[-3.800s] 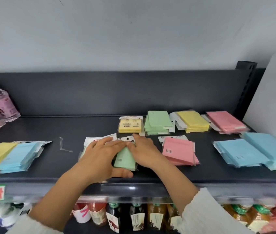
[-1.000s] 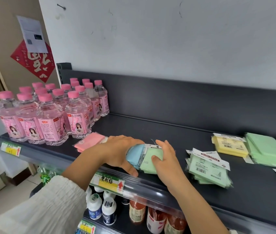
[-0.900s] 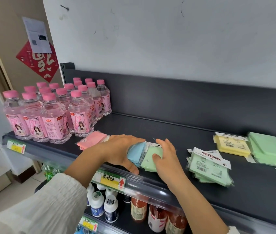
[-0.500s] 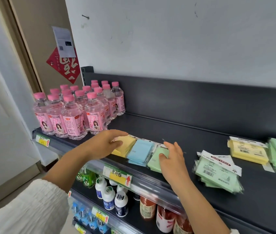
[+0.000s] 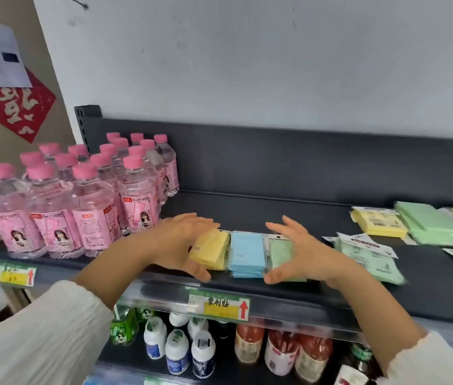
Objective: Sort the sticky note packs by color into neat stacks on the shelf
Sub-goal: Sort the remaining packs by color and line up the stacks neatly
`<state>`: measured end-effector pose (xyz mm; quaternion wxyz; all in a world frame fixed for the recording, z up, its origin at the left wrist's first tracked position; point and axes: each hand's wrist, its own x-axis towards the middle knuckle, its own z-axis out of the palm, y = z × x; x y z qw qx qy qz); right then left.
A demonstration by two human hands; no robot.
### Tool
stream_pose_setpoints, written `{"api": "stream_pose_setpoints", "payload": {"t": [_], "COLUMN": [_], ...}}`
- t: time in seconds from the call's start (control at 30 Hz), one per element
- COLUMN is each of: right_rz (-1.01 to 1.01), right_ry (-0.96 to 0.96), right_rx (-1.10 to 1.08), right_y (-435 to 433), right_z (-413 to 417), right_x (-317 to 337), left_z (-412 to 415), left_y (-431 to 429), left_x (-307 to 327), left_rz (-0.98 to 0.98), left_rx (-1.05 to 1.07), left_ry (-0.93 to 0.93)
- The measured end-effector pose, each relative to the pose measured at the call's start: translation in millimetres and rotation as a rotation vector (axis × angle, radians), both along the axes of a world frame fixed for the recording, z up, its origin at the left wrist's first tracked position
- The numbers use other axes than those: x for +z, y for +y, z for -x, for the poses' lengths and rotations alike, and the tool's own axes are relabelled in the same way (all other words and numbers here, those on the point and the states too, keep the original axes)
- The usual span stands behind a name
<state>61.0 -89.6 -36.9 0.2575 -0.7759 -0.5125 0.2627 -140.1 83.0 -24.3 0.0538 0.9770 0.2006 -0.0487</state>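
Against a white wall, a dark grey metal shelf, pink-capped soda bottles crowding its left end. At the front edge, abreast: yellow sticky note stack, blue stack, green stack. Flanking them, left grip and right grip, fingers spread, holding nothing.

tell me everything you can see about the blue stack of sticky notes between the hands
The blue stack is several light blue packs lying flat and fairly square near the front edge of the dark shelf, with small dark print on the top one. It sits tight between a yellow stack on its left and a green stack on its right. The left hand and right hand, fingers open, cup the row from either side; neither plainly touches the blue.
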Motion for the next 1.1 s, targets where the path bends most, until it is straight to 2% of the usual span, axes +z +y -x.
{"api": "stream_pose_setpoints", "payload": {"t": [0.13,0.27,0.4,0.73,0.97,1.1], "right_rz": [0.245,0.36,0.434,0.355,0.291,0.291], "right_ry": [-0.183,-0.332,-0.392,-0.446,-0.4,-0.37], "right_rx": [0.094,0.116,0.164,0.204,0.23,0.212], "right_y": [15,34,52,56,51,45], "right_z": [10,28,44,43,36,32], "right_x": [24,37,42,39,34,34], "left_z": [-11,-15,-18,-29,-24,-7], "left_y": [15,19,21,8,0,5], "left_x": [-2,1,3,5,7,18], "left_rz": [0.048,0.101,0.095,-0.025,0.0,0.119], "left_rx": [0.026,-0.015,-0.035,0.05,0.099,0.077], "left_ry": [0.166,0.153,0.152,0.204,0.188,0.141]}}
